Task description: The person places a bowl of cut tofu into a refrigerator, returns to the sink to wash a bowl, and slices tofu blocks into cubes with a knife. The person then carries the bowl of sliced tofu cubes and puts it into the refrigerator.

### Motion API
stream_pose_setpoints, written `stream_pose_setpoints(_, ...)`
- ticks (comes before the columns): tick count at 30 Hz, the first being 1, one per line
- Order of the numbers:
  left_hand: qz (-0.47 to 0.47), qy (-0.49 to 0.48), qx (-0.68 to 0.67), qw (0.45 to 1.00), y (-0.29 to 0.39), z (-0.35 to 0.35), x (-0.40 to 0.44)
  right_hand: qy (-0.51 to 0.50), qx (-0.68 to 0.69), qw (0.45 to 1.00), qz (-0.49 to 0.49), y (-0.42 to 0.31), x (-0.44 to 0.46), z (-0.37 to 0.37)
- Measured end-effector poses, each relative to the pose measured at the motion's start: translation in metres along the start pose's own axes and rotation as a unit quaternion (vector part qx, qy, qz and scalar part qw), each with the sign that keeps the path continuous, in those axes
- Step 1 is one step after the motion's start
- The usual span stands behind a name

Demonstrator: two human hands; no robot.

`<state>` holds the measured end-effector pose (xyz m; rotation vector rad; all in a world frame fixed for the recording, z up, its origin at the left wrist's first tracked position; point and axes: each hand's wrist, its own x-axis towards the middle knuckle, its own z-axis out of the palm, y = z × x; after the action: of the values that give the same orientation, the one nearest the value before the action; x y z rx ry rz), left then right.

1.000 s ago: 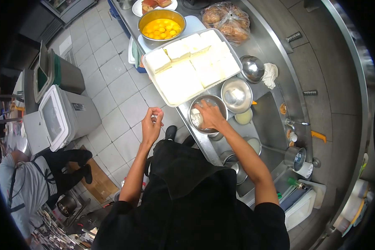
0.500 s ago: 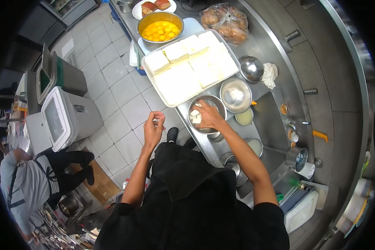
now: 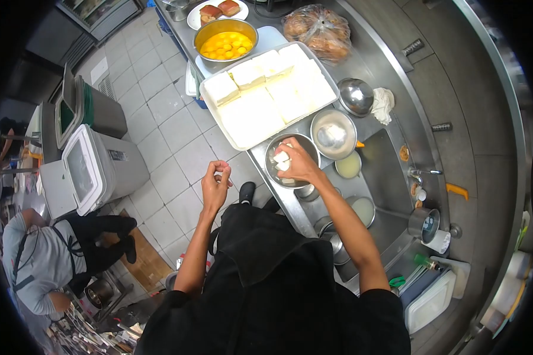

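Observation:
My right hand (image 3: 299, 167) has its fingers wrapped round several white tofu cubes (image 3: 282, 160), just above the inside of a steel bowl (image 3: 315, 148) at the counter's edge. More pale pieces lie in the bowl's bottom, partly hidden by the hand. Beyond it, a white tray (image 3: 241, 145) holds large white tofu blocks (image 3: 251, 116). My left hand (image 3: 215, 182) hangs over the floor left of the bowl, its fingers curled in with nothing visible in them.
Behind the tray stand a bowl of egg yolks (image 3: 226, 45), a plate with meat pieces (image 3: 196, 22) and a bag of brown food (image 3: 317, 32). Right are a second steel bowl (image 3: 334, 135), an upturned bowl (image 3: 355, 97) and a sink (image 3: 387, 177). A person (image 3: 47, 248) bends at lower left.
My right hand has gathered white tofu cubes and lifted them slightly from the bowl's bottom. My left hand stays nearly where it was. The person at left has shifted an arm.

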<state>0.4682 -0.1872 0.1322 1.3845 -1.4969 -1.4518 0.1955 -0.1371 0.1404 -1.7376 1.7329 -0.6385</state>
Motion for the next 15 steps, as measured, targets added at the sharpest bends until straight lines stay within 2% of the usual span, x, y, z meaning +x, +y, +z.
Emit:
stream_pose_setpoints(2,0.003,-0.001,-0.001,1.000,0.000,0.001,0.000,0.025,0.030,0.999,-0.022,0.000,0.001,-0.003)
stream_pose_setpoints(4,-0.003,0.001,-0.001,1.000,0.001,0.002,0.000,0.035,0.123,0.992,0.007,-0.001,0.001,-0.007)
stream_pose_setpoints(9,-0.010,0.003,0.006,1.000,0.008,0.003,-0.001,0.069,0.169,0.983,0.030,-0.004,0.000,-0.015)
stream_pose_setpoints(11,-0.009,0.000,0.008,1.000,0.009,0.005,-0.002,0.050,0.391,0.913,0.103,-0.010,-0.002,-0.027)
stream_pose_setpoints(13,-0.004,0.003,0.015,1.000,0.008,0.004,-0.001,0.073,0.426,0.897,0.096,-0.001,-0.005,-0.041)
stream_pose_setpoints(15,-0.010,0.001,0.017,1.000,0.009,0.004,-0.002,0.115,0.583,0.798,0.102,0.005,-0.008,-0.067)
